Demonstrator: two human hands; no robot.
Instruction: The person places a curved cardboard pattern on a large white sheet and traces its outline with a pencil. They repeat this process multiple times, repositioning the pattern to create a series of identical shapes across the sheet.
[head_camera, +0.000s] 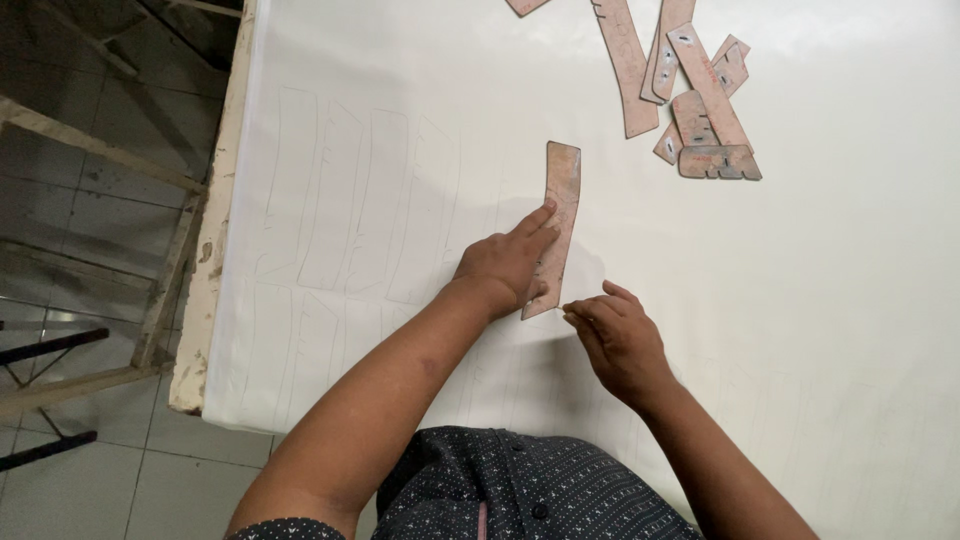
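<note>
The left hand lay flat and open on a long, slightly curved brown template, pinning it to the white sheet on the bench just right of centre, while the right hand, at 5 o'clock from the template's lower end, was pinched shut, on what cannot be told. Should the left hand's pressure have slackened, the template could have slid and spoiled the outline beside the faint traced shapes at 9 o'clock. The template looked thin, stiff and worn, like the spare templates heaped at 1 o'clock.
</note>
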